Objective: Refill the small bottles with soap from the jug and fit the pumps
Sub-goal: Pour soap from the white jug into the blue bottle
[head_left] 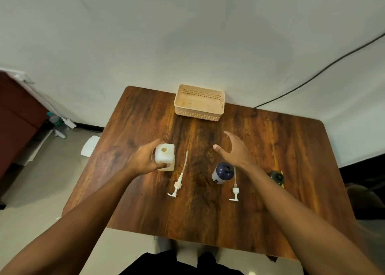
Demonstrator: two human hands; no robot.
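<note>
— While my left hand [143, 160] wraps the white square bottle [164, 159] near the left of the table [270, 149], thumb on the near face and fingers around the far side, what should I expect from it?

— It looks like thin, light plastic, uncapped, with an open round neck on top. I judge it will flex if squeezed and could tip easily, so hold it low on the body, as you do.

— My right hand [235, 151] is spread wide and holds nothing; it hovers above the table just past the dark-capped bottle [222, 173].

— That one is round and smooth, so I guess slippery. Take it around the waist.

— And the pumps?

— One pump [179, 180] lies flat between the two bottles, a second pump [235, 188] just right of the dark-capped one. Their long dip tubes look bendy; grip each by the collar, not the tube.

— The jug?

— I cannot pick one out for sure; a dark object [277, 177] sits beyond your right forearm, partly hidden. The basket [199, 110] at the far edge appears empty.
</note>
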